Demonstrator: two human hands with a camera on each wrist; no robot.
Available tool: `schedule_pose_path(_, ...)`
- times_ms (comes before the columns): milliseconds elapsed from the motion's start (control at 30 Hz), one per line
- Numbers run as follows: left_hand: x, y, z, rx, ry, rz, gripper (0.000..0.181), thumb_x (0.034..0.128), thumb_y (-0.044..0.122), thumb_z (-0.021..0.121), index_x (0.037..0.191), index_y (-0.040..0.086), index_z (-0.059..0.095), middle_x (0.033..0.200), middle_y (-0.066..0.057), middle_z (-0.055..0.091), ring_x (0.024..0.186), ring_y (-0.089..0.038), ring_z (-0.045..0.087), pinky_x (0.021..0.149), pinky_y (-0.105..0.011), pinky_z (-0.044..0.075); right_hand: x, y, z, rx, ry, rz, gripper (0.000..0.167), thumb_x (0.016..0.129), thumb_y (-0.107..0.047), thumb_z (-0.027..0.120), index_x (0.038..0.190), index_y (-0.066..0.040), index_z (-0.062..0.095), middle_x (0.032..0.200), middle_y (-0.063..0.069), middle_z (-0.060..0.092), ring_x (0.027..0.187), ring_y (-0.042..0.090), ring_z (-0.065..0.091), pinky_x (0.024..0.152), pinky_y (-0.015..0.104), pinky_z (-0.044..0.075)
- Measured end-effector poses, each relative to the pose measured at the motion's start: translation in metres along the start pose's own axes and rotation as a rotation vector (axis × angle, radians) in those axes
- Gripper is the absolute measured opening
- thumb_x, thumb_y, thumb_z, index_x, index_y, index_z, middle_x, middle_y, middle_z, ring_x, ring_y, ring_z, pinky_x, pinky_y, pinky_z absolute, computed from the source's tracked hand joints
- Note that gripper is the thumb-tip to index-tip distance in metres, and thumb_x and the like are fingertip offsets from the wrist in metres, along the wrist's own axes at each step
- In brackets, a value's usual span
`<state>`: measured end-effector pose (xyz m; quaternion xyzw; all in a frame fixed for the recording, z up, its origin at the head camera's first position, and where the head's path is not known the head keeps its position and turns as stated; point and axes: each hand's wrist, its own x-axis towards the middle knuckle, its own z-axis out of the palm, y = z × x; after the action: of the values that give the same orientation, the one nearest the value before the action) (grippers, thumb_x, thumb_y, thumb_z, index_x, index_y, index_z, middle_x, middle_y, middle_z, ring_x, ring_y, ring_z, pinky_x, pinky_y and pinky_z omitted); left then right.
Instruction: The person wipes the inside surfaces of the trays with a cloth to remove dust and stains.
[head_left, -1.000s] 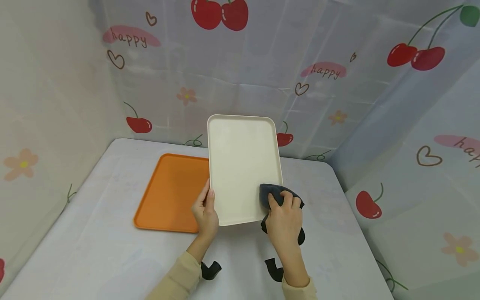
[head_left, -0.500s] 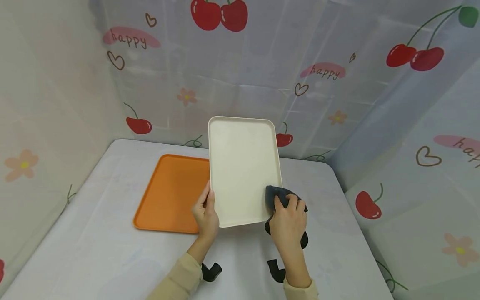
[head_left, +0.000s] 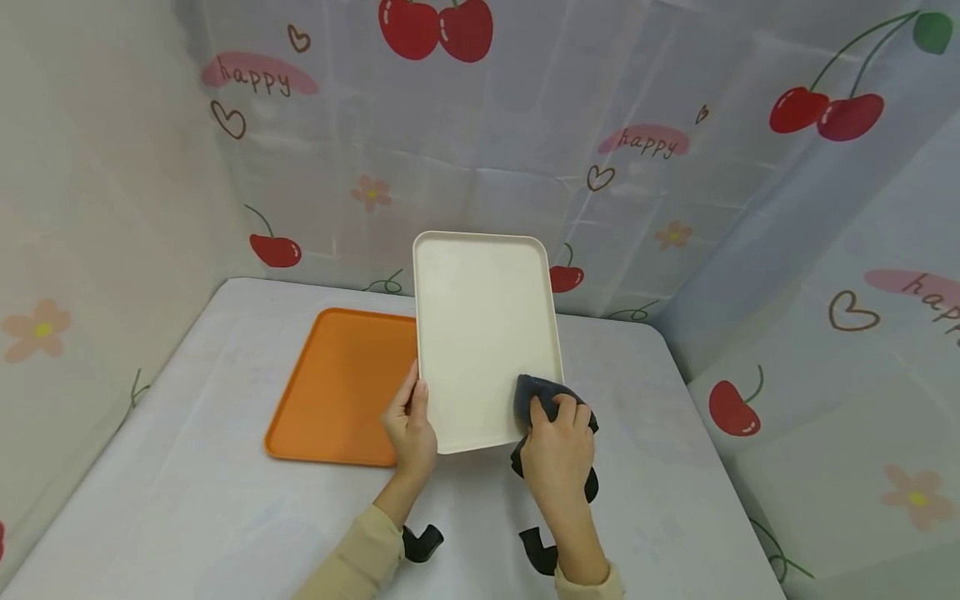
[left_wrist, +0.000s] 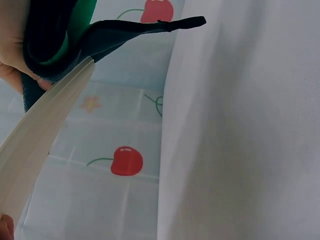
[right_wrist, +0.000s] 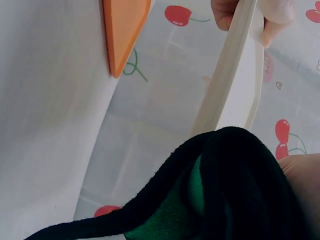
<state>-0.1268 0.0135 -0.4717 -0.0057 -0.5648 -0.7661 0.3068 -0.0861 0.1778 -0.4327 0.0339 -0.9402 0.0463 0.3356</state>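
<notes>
We see a left hand (head_left: 412, 432) pinching the left side of a cream tray (head_left: 480, 333), tilted up above the desk (head_left: 652, 483), a right hand (head_left: 558, 454) gripping a bunched dark cloth (head_left: 531, 393) at its lower right corner, an orange tray (head_left: 341, 387) flat near the desk's far edge.

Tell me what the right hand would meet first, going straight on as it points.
Past the cloth it grips, the right hand would likely meet the white tray first; the cloth overlaps its lower right corner, though depth is unclear.
</notes>
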Motion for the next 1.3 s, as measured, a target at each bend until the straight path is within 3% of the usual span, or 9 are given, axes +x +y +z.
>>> schedule_pose_path(467,0.000,-0.003,0.000,0.010,-0.005,0.011,0.036,0.1004,0.003,0.049,0.133,-0.013,0.051,0.136,-0.025,0.054,0.123,-0.007,0.054,0.097,-0.014,0.045,-0.007,-0.033,-0.005,0.051,-0.043,-0.097,0.034,0.071,0.000,0.078,0.105,-0.006,0.077,0.104,0.020,0.062,0.086,0.032,0.051,0.053,0.034,0.040)
schedule_pose_path(767,0.000,-0.004,-0.001,-0.001,-0.010,0.003,0.037,0.1013,0.004,0.048,0.134,-0.012,0.050,0.136,-0.025,0.054,0.123,-0.012,0.054,0.095,-0.015,0.046,-0.011,-0.051,-0.008,0.052,-0.044,-0.230,0.034,0.069,0.000,0.076,0.102,-0.010,0.079,0.103,0.016,0.063,0.086,0.029,0.052,0.054,0.032,0.041)
schedule_pose_path(1000,-0.002,-0.004,-0.003,0.004,-0.010,-0.013,0.036,0.1015,0.006,0.048,0.134,-0.009,0.053,0.138,-0.026,0.052,0.132,-0.027,0.048,0.101,-0.014,0.042,-0.014,-0.063,-0.011,0.088,-0.052,-0.383,0.034,0.069,-0.002,0.074,0.099,-0.017,0.080,0.103,0.009,0.062,0.086,0.024,0.050,0.056,0.028,0.038)
schedule_pose_path(1300,-0.005,-0.005,-0.004,-0.019,0.008,-0.067,0.037,0.1017,0.009,0.049,0.135,-0.007,0.052,0.139,-0.022,0.053,0.129,-0.017,0.051,0.099,-0.014,0.043,-0.011,-0.061,-0.012,0.076,-0.080,-0.464,0.034,0.068,-0.001,0.075,0.097,-0.019,0.080,0.103,0.006,0.063,0.088,0.022,0.051,0.056,0.028,0.037)
